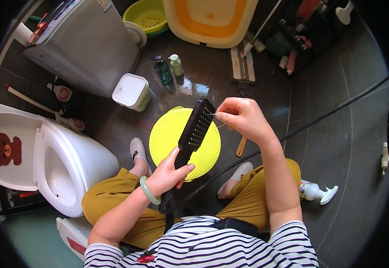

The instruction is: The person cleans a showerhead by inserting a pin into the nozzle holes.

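My left hand [164,173] is wrapped round the handle of a black rectangular shower head [196,126], tilted with its rows of pale nozzles facing right. My right hand [243,117] pinches a thin, pale, needle-like pin [212,114] between thumb and forefinger. The pin's tip meets the nozzle face near its upper right edge. A thin brownish strand shows just below those fingers; what it belongs to I cannot make out. Beneath the shower head is a round yellow ribbed piece [165,138] on the floor, partly hidden by it.
A black hose [319,120] crosses the floor from the right. Left stand an open toilet [76,165], a grey appliance [87,47] and a lidded white tub [131,90]. Pump bottles [162,71] stand ahead. A wooden handle [241,146] and a spray bottle [311,191] lie right.
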Motion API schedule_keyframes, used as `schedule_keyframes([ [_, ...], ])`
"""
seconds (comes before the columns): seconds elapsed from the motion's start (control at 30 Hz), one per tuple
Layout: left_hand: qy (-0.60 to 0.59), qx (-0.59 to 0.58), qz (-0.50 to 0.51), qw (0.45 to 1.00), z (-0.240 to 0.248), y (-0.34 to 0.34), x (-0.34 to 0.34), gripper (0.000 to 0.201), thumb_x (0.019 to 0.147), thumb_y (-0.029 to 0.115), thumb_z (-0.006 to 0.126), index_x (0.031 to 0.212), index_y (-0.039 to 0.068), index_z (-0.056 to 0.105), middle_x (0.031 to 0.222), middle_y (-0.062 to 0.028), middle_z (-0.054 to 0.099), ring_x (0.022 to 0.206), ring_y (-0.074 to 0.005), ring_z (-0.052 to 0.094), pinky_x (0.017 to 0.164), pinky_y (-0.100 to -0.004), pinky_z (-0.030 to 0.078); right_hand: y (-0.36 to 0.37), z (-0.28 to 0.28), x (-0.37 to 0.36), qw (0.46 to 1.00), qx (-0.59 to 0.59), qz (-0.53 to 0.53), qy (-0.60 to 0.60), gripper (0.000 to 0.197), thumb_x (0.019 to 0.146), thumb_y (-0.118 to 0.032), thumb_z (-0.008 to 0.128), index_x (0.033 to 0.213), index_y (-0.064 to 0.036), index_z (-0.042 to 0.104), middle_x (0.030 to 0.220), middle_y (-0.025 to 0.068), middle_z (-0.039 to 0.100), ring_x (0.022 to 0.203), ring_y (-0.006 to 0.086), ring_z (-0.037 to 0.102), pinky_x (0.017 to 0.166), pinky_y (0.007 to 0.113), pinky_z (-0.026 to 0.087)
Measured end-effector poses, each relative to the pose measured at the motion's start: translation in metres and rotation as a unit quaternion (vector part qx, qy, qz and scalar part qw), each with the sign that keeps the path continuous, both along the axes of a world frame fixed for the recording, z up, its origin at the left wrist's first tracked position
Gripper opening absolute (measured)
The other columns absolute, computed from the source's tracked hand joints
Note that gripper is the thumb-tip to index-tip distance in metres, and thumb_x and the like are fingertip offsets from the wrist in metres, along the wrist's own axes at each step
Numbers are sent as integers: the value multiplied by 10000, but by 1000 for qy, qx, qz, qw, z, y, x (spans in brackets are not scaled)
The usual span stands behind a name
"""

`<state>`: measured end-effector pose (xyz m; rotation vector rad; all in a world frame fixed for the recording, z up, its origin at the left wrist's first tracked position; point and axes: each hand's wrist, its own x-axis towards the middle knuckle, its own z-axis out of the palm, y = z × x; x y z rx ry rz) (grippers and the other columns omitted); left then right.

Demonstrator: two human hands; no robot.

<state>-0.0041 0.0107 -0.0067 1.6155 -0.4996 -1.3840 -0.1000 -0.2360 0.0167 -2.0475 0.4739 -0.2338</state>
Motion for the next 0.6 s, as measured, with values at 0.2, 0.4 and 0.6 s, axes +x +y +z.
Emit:
schedule_keyframes([
  [0.2, 101, -25, 72, 992, -10, 8, 0, 574, 929, 195, 658, 1365, 25, 326, 690, -26, 540, 500, -94, 507, 459, -242, 431, 34, -4, 3, 967, -243, -17, -77, 97, 843, -140, 677, 842, -44, 668, 667, 112, 640, 592, 261, 638, 560, 322, 489],
  [0.4, 205, -41, 126, 970, 6, 4, 18, 173, 992, 231, 538, 1069, 128, 423, 728, -10, 482, 506, -90, 474, 498, -263, 463, 15, 27, -14, 988, -148, -41, -20, 114, 838, -155, 664, 835, -43, 681, 720, 123, 668, 650, 280, 662, 590, 357, 507],
  [0.6, 296, -76, 52, 951, 5, 8, 9, 339, 990, 261, 545, 1254, 153, 362, 719, -23, 478, 490, -104, 460, 502, -282, 458, 28, 16, -5, 996, -34, -35, -69, 116, 875, -156, 669, 899, -44, 684, 709, 103, 666, 590, 207, 650, 563, 297, 487],
])
